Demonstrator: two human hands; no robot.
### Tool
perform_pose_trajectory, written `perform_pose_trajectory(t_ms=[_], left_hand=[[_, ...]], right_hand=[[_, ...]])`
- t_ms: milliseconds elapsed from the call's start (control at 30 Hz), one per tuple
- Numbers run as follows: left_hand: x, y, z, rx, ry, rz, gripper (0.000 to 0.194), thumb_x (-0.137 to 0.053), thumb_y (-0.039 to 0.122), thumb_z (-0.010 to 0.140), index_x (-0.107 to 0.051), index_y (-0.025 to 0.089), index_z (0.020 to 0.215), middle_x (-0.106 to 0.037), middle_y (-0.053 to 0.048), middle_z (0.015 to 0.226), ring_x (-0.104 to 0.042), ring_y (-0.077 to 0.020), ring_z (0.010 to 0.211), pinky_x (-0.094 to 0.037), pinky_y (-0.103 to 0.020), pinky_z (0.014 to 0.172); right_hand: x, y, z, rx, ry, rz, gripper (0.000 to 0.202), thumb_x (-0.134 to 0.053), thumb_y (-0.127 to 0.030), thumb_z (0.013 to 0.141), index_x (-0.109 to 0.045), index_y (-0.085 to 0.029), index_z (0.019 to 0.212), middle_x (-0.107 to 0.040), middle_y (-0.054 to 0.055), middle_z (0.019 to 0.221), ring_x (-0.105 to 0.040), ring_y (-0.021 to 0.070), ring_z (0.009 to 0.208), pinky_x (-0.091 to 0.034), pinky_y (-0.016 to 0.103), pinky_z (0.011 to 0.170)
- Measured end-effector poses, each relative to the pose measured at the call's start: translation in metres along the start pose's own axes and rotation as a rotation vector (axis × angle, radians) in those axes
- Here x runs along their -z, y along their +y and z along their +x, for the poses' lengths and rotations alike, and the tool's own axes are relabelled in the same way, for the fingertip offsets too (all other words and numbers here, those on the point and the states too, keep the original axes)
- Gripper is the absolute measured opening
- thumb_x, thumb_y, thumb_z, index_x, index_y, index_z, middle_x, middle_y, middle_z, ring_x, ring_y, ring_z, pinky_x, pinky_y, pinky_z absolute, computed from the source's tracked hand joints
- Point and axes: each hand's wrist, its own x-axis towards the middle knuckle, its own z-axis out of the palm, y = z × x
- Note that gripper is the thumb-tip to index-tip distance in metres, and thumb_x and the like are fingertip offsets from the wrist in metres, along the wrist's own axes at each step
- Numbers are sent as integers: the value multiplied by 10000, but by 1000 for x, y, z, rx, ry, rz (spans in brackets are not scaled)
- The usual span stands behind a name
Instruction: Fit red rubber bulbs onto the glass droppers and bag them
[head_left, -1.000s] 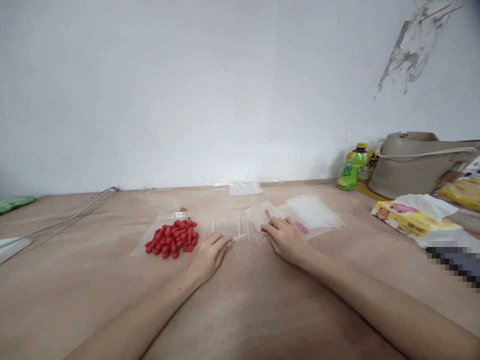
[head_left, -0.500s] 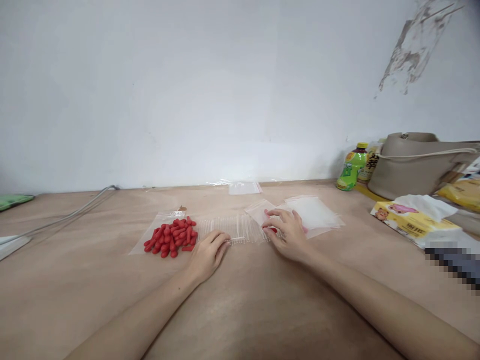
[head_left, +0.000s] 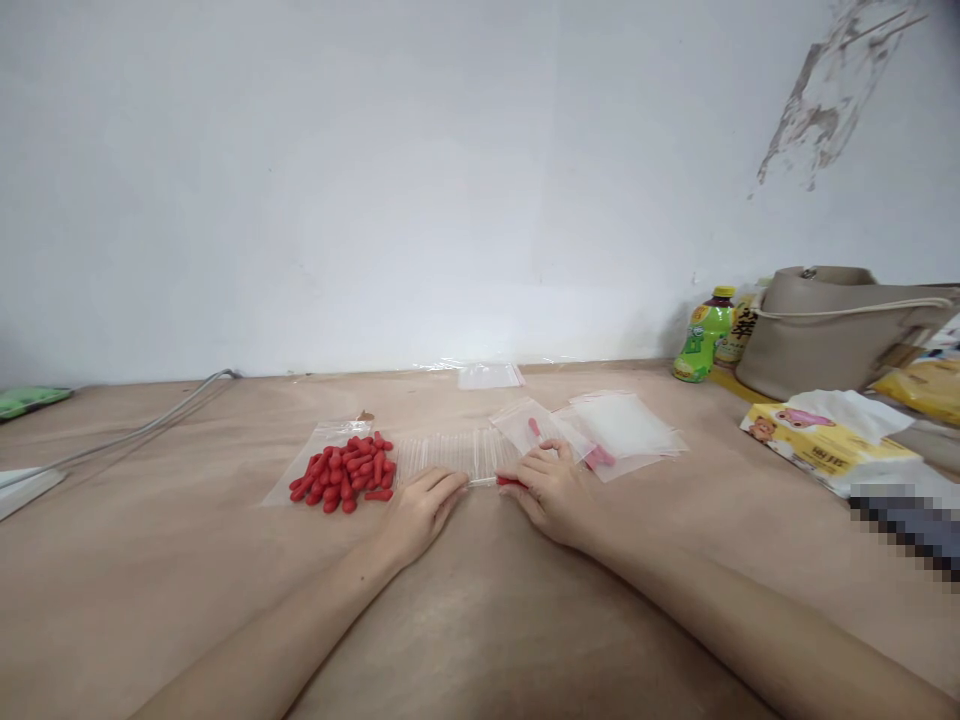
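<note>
My left hand (head_left: 426, 510) pinches one end of a thin clear dropper tube (head_left: 482, 482), lying crosswise at the near edge of a row of similar tubes (head_left: 435, 452). At the tube's other end, my right hand (head_left: 551, 490) is closed on a red rubber dropper bulb (head_left: 505, 481), partly hidden by the fingers. Whether the tube has entered the bulb I cannot tell. Left of my left hand, a pile of red bulbs (head_left: 341, 475) rests on a clear plastic bag (head_left: 319, 440). Beyond my right hand, a clear zip bag (head_left: 517, 420) has a red bulb showing in it.
White-clear zip bags (head_left: 626, 425) are stacked on the right, with pinkish-red pieces (head_left: 598, 457) beside them. Another bag (head_left: 489, 376) lies by the wall. A green bottle (head_left: 705, 335), a grey-beige handbag (head_left: 810, 335) and a tissue pack (head_left: 825, 445) stand right; a cable (head_left: 150, 425) runs left.
My right hand has moved left and toward me, bringing the red bulb to the tube's end. My left hand has shifted slightly right, still on the tube.
</note>
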Motion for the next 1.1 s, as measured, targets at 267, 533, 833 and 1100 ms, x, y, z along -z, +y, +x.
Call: perform_pose_trajectory(t_ms=[267, 533, 833, 1100], left_hand=[[0, -2, -1, -161, -39, 65, 311, -339, 96, 861, -551, 175, 1074, -626, -74, 870, -568, -175, 788, -479, -294, 684], [0, -4, -2, -285, -49, 108, 286, -354, 68, 853, -551, 135, 1048, -616, -84, 847, -544, -174, 753, -480, -294, 650], [-1, 1, -1, -185, 1, 27, 256, -391, 104, 850, -565, 149, 1032, -624, -73, 828, -561, -168, 757, -484, -288, 662], [-1, 1, 0, -116, 13, -25, 255, -388, 116, 856, -561, 158, 1039, -625, -74, 859, -569, -166, 772, -485, -292, 669]], right_hand=[[-1, -5, -5, -40, -9, 150, 184, -442, -203, 839, -599, -209, 934, -654, 18, 874, -591, 124, 757, -436, 223, 640], [-17, 4, -11, 141, 43, 185, 192, -413, -211, 853, -596, -169, 892, -627, 49, 785, -568, 122, 703, -458, 223, 637], [-9, 21, 5, 18, -50, 81, 219, -472, -358, 823, -617, -212, 900, -616, 38, 810, -520, 174, 823, -366, 333, 764], [30, 91, 13, -844, -107, -359, 380, -484, -536, 713, -661, -206, 781, -590, 105, 908, -462, 295, 929, -293, 437, 756]])
